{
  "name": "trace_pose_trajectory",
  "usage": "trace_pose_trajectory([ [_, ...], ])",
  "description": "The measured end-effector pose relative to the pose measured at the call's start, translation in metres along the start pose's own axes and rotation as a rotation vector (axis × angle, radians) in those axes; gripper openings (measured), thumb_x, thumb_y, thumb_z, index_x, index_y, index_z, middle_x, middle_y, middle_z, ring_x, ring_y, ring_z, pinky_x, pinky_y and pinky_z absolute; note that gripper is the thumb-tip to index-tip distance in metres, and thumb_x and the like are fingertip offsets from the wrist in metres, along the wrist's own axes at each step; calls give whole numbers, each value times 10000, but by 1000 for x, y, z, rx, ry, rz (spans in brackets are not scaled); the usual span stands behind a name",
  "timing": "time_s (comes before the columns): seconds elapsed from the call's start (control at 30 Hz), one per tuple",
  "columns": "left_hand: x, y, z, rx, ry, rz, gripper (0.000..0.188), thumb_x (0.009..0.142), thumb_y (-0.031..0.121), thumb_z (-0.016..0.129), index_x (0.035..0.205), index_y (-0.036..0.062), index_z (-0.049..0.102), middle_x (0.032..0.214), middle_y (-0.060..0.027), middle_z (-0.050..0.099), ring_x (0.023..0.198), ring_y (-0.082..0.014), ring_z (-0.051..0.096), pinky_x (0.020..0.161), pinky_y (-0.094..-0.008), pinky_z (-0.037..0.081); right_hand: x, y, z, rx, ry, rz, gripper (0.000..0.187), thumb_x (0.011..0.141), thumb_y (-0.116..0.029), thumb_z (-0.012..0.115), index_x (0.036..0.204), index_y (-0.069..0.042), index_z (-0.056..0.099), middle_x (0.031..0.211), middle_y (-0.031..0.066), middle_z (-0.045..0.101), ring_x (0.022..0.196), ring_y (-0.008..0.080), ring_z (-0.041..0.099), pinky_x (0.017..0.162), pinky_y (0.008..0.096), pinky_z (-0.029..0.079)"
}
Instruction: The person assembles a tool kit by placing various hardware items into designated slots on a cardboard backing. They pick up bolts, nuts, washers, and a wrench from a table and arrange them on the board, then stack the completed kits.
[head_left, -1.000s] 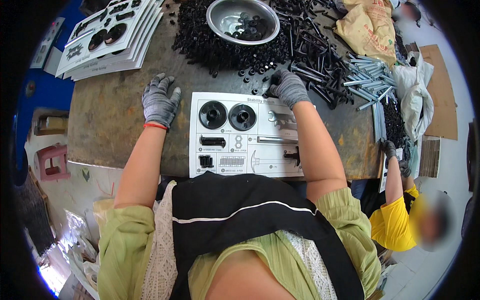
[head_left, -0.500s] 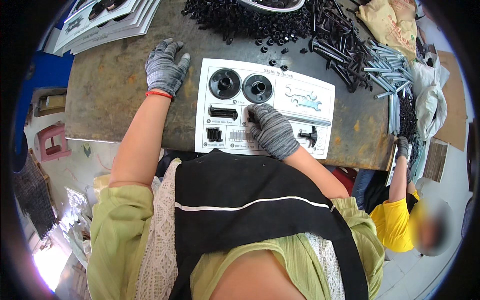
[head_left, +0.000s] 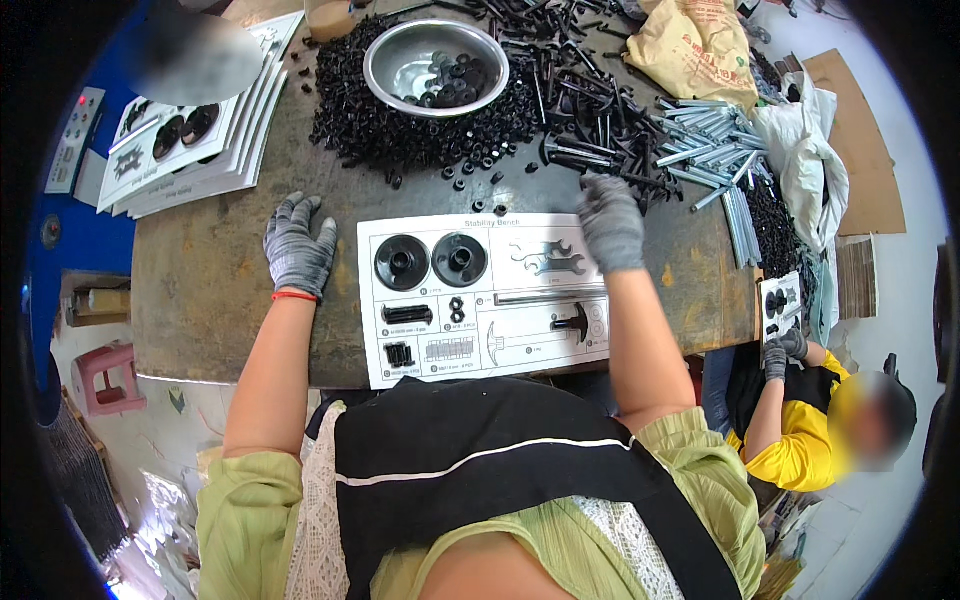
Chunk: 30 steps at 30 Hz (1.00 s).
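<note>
A white printed parts card lies on the table in front of me. On it are two black round discs, silver wrenches, black bolts, two black nuts, a long metal rod and a black T-shaped handle. My left hand, in a grey glove, lies flat on the table left of the card, fingers apart. My gloved right hand is over the card's upper right edge, beside the black T-shaped parts pile. Its fingers are smeared and partly hidden.
A steel bowl holding dark parts sits amid a heap of black nuts. Metal tubes and a yellow sack lie at far right. Stacked cards stand at far left. A co-worker in yellow handles another card.
My right hand has left the card's nut compartment, where two nuts now show, and moved up and right toward the T-shaped parts. My left hand stays on the table. The view has shifted.
</note>
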<state>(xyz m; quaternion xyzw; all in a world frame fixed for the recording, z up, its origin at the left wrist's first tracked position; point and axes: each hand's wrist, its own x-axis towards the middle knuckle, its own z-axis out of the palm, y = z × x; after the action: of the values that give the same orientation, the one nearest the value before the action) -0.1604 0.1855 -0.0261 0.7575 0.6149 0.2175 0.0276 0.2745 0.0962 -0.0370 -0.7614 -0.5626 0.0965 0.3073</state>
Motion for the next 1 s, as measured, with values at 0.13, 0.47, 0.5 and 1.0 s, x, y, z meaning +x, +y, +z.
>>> trace_pose_trajectory([
  [0.13,-1,2,-5,-3,-20,-28,351,751,271,678,1071,130,646,1246,-95,550,1162,-301,488,1005,-407,365,30,4,-28,-585,-155,349,442,771,-252,650,1183,-105,586,1099,176,602,1017,343,587,884,426,482],
  [0.47,-3,5,-8,28,-10,-35,347,754,262,680,1075,134,647,1248,-98,550,1166,-303,485,1007,-406,366,35,1,-36,-722,-275,205,421,754,-264,661,1131,-87,598,1137,154,570,1047,325,585,884,419,494],
  [0.5,-2,6,-9,27,-10,-33,349,754,260,680,1077,134,647,1249,-98,549,1166,-303,485,1009,-406,365,30,6,-38,-737,-212,99,398,732,-245,658,1095,-87,614,1137,145,571,1015,322,590,851,427,504],
  [1.0,1,35,-10,-1157,-77,-191,430,806,10,664,1215,47,538,1203,-68,562,1119,-170,525,963,-301,416,-24,-65,-87,1410,-179,394,156,923,-150,509,1016,-28,537,777,141,642,594,225,617,545,319,510],
])
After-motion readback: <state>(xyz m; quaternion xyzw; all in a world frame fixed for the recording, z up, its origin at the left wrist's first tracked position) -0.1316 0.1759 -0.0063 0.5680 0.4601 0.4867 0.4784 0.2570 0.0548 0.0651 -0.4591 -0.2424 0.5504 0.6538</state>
